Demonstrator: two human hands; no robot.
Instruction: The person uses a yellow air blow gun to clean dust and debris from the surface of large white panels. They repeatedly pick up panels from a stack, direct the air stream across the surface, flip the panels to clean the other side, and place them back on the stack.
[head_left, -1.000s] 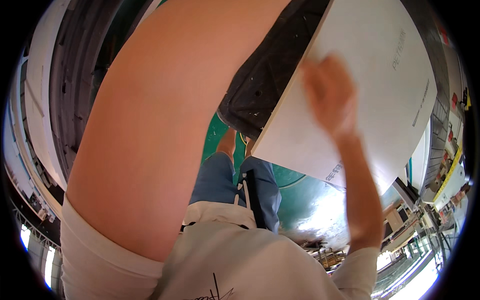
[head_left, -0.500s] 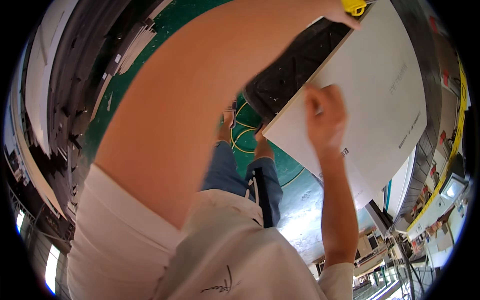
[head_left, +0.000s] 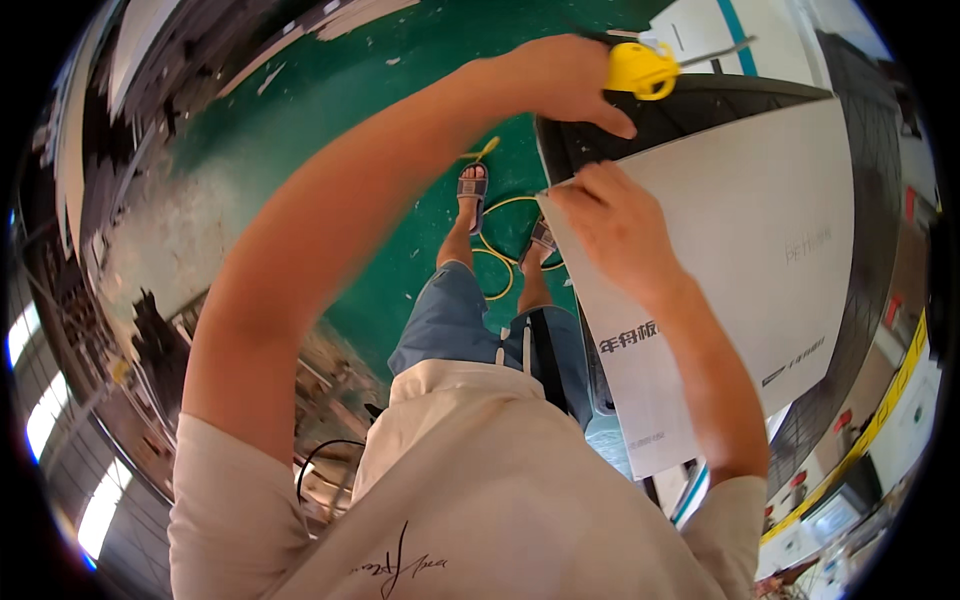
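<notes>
Working, apparently, a white panel (head_left: 740,180) edge at center right, right hand (head_left: 625,225) is resting curled, hold unclear; left hand (head_left: 565,80) is clasping a yellow tool (head_left: 640,70), likely needing steadiness next.

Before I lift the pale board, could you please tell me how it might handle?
The pale board is probably stiff, as its broad face shows no sag. Its smooth-looking surface might feel slippery, and its exposed corners could chip if knocked.
</notes>
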